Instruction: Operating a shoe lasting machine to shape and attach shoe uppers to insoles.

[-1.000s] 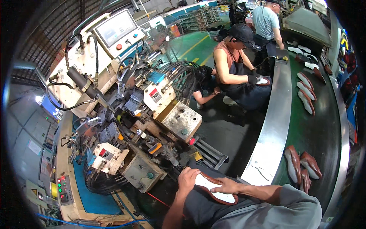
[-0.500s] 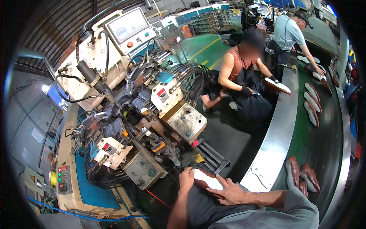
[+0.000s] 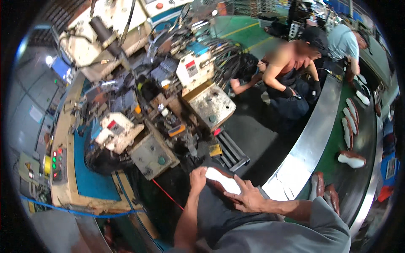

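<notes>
A brown shoe upper [image 3: 224, 181] lies over my lap, its white sole side turned up. My left hand [image 3: 198, 180] is closed round its far left end. At the near right end, my right hand [image 3: 248, 196] grips the shoe, with fingers reaching over the white sole. The underside of the shoe and some fingertips are hidden. Just ahead of my hands stands a machine [image 3: 173, 122] with metal clamps, hoses and two worn control boxes.
To my right a metal ledge [image 3: 310, 143] runs along a dark green conveyor [image 3: 325, 162]. Several brown shoes with white soles [image 3: 351, 159] lie on it. A seated co-worker [image 3: 291, 71] and another person [image 3: 344, 42] are farther off. A red cable [image 3: 168, 195] hangs at left.
My view has tilted and shifted, while both hands keep hold of the shoe. The seated co-worker has let go of a shoe, and another shoe now lies on the conveyor.
</notes>
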A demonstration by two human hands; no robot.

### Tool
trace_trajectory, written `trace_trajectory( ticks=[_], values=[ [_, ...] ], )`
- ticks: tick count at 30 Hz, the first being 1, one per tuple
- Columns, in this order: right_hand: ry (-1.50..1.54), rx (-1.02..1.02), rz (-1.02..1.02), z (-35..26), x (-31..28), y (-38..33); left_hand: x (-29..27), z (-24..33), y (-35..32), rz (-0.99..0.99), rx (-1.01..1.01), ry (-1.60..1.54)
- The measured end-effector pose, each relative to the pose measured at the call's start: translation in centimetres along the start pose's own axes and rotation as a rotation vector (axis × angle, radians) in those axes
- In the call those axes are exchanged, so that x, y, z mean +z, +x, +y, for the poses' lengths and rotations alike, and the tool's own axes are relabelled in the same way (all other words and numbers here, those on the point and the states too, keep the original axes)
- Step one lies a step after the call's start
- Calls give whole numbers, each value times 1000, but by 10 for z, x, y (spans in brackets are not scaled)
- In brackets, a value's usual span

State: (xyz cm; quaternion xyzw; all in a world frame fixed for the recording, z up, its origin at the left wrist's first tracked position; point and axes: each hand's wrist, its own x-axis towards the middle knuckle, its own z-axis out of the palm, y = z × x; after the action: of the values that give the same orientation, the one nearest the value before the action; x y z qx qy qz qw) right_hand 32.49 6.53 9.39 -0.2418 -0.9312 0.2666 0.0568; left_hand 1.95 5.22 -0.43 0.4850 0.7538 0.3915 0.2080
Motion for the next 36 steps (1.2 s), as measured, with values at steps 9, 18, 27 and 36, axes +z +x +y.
trace_trajectory(
  ticks=[9, 18, 27, 36],
  values=[
    [-32, -29, 26, 2, -21, 17, -11, 34, -6, -48, 143, 2],
    [-100, -205, 434, -59, -119, 241, 54, -127, 75, 152, -176, 276],
    [-87, -102, 513, -24, -88, 382, 26, -103, 32, 244, -147, 169],
    [-9, -134, 460, -18, -81, 378, 14, -113, 20, 206, -144, 400]
  ],
)
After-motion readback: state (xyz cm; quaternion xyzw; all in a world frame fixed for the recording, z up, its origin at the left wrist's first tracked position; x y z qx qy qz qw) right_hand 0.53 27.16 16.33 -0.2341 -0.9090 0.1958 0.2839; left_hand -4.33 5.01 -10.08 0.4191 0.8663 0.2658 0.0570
